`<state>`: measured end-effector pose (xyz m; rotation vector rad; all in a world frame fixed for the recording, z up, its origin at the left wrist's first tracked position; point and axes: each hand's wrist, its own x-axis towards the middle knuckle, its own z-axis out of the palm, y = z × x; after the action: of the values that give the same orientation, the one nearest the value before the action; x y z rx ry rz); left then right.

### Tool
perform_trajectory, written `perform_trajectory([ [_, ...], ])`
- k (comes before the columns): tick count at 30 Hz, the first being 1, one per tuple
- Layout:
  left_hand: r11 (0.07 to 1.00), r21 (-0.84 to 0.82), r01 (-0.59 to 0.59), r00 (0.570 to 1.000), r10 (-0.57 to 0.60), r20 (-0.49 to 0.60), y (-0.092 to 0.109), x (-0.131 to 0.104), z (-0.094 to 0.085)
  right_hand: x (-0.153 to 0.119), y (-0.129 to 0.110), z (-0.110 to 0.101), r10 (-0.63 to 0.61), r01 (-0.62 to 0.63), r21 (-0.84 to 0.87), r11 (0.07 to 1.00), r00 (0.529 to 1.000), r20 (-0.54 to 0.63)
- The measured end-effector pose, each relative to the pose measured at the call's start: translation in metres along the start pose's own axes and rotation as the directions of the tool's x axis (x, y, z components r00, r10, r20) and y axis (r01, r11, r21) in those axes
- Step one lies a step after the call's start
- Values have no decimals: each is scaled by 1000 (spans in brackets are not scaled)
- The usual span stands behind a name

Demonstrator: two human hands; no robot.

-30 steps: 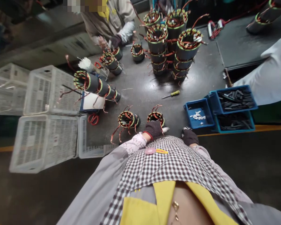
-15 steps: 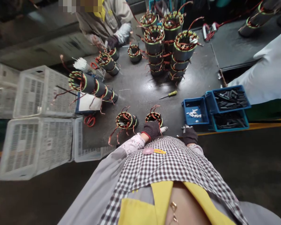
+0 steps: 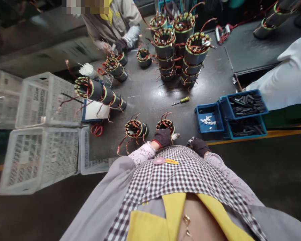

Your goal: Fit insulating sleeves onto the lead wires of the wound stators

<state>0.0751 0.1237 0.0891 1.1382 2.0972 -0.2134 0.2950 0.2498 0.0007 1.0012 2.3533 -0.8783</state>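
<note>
My left hand [image 3: 163, 138], in a dark glove with a red cuff, is closed on the near side of a small motor stator [image 3: 165, 124] with copper windings and loose wire leads. Its whitish thumb tip points right; the stator's near part is hidden under the glove. My right hand [image 3: 199, 146], also in a dark glove, is a short way to the right at the table's front edge. Its pale fingertips are pressed together; whatever is between them is too small to make out. Left of my left hand, a second stator [image 3: 134, 128] lies with its leads spread out.
A blue tray [image 3: 197, 125] with white bits stands right, beside blue bins [image 3: 243, 119] of black sleeves. A screwdriver [image 3: 181, 101] lies mid-table. Stacked stators [image 3: 165, 47] stand behind; a stator row [image 3: 100, 92], red scissors [image 3: 96, 130] and white crates [image 3: 50, 127] are left. A co-worker [image 3: 120, 23] works opposite.
My right hand has moved left, away from the blue tray and closer to the stator. My left hand stays on the stator. The view has shifted slightly.
</note>
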Motion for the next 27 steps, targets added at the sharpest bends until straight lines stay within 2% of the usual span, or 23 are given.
perform_trajectory([
  [3,1000,3,7,1000,-7,-13,-1,1,1,11,-18,-5,-19,31,202,979,998,-60],
  [6,1000,17,-7,1000,7,-23,-2,1,2,10,-40,-11,-10,70,391,918,988,-153],
  [8,1000,17,-16,999,16,-28,-2,1,2,4,-55,-18,-52,141,577,804,985,-167],
  [10,1000,10,-18,999,18,-38,-1,1,2,-3,-68,-27,-129,201,760,618,980,-154],
  [12,1000,-4,-13,999,13,-41,-1,2,2,-8,-78,-35,-180,209,861,463,974,-139],
  [16,1000,-9,-27,999,27,-43,-2,4,5,-8,-88,-41,-196,196,896,398,972,-125],
  [19,999,9,-33,999,34,-26,-4,5,4,-2,-79,-42,-161,218,882,418,973,-164],
  [21,999,10,-40,999,40,-8,-3,4,2,5,-62,-51,-16,245,844,477,963,-271],
  [22,999,10,-40,999,40,-2,-2,4,0,8,-50,-57,87,254,803,539,931,-354],
  [23,999,12,-33,999,33,0,0,3,0,10,-37,-65,179,239,737,631,881,-439],
  [24,1000,12,-20,1000,20,-3,1,2,-1,13,-23,-74,235,183,646,741,831,-504],
  [25,1000,8,-6,1000,6,-10,3,1,-1,14,-9,-83,258,81,529,845,804,-536],
  [26,1000,1,6,1000,-6,-20,5,0,-1,15,4,-90,266,-38,401,915,806,-529],
  [27,1000,-12,14,1000,-14,-27,7,0,0,15,14,-97,269,-142,279,950,827,-493],
])
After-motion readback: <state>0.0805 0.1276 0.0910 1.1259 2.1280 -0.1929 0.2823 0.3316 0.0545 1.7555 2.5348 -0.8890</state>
